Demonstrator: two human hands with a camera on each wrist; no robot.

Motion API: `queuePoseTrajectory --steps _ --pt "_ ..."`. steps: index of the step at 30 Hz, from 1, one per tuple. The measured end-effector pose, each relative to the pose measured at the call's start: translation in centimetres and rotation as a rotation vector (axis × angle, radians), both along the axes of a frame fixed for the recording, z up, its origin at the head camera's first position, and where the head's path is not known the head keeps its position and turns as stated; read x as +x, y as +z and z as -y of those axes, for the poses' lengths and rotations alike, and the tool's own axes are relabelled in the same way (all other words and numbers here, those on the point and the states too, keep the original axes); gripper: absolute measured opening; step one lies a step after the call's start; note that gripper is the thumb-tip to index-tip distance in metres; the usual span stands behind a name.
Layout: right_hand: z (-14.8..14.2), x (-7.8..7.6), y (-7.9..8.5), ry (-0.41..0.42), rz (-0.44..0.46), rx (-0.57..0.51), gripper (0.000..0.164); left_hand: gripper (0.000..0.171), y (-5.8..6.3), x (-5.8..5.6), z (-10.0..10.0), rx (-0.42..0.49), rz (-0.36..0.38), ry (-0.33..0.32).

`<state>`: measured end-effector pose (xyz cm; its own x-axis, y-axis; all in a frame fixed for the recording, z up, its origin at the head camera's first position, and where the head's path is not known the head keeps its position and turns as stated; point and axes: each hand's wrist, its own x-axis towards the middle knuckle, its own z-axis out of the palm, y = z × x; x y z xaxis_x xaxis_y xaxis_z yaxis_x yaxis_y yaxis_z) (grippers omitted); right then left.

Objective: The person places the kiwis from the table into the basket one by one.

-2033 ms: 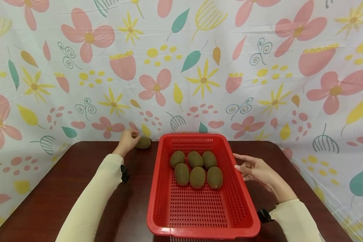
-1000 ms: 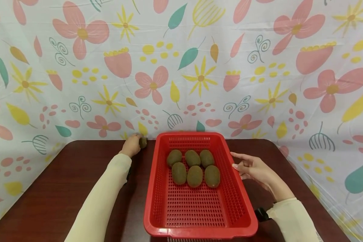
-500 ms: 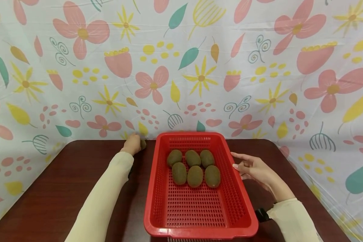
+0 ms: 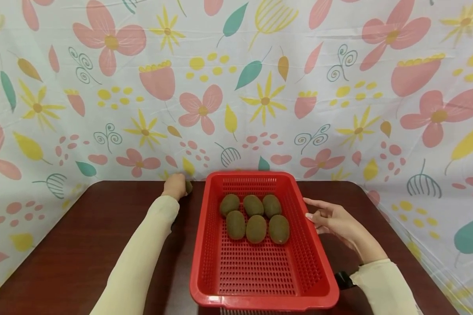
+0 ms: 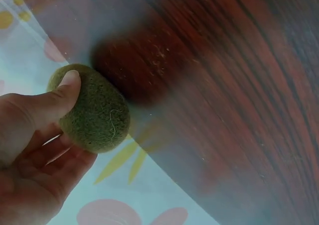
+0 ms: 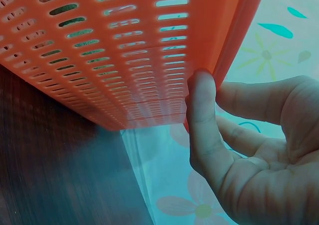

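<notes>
At the back of the table, left of the red plastic basket (image 4: 264, 302), my left hand (image 4: 175, 187) grips a kiwi (image 4: 188, 187). The left wrist view shows the thumb laid over this kiwi (image 5: 97, 113), fingers curled behind it. My hand covers most of the fruit in the head view. On the basket's right side, my right hand (image 4: 337, 223) holds the rim. Bent fingers (image 6: 202, 115) press against the perforated wall below the rim in the right wrist view. Inside the basket, several brown kiwis (image 4: 256, 229) lie in two rows toward the far half.
A dark wooden table (image 4: 82, 245) carries the basket and stretches out on both sides. Behind it hangs a flower-printed cloth (image 4: 236, 87), meeting the table's back edge close to my left hand. The basket's near floor (image 4: 256, 271) is bare perforated plastic.
My left hand has moved from beside the loose kiwi to around it, and now grips it. Since then it has shifted only slightly. The right hand stays at the basket rim.
</notes>
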<state>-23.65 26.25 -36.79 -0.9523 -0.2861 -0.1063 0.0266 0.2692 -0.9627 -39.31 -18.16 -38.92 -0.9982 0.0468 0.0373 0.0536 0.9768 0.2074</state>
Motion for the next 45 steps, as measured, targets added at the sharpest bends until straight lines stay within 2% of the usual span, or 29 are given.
queuePoseTrajectory --steps 10,16,21,28,37,41,45 --pt "-0.4 0.1 -0.1 -0.004 0.007 0.019 0.068 0.039 -0.2 -0.2 -0.5 0.101 0.045 0.046" --pt "-0.5 0.1 0.1 0.013 -0.007 0.012 0.069 0.041 -0.2 -0.5 -0.7 0.058 0.043 0.074" --pt "-0.4 -0.1 -0.1 -0.003 0.005 0.013 0.068 0.044 -0.3 -0.6 -0.7 0.021 0.051 0.082" --pt "-0.4 -0.3 -0.1 0.014 -0.002 0.009 0.068 0.046 -0.3 -0.5 -0.9 -0.008 0.039 0.097" --pt "-0.5 -0.3 -0.1 0.007 0.004 0.002 0.069 0.042 -0.5 -0.1 -1.0 -0.015 -0.016 0.051" --pt "-0.4 -0.2 -0.1 0.013 0.003 -0.006 0.068 0.039 -0.7 0.2 -0.6 -0.015 -0.022 0.019" --pt "-0.2 -0.1 0.1 0.031 -0.005 -0.014 0.068 0.039 -0.3 0.4 0.2 0.002 -0.001 0.006"
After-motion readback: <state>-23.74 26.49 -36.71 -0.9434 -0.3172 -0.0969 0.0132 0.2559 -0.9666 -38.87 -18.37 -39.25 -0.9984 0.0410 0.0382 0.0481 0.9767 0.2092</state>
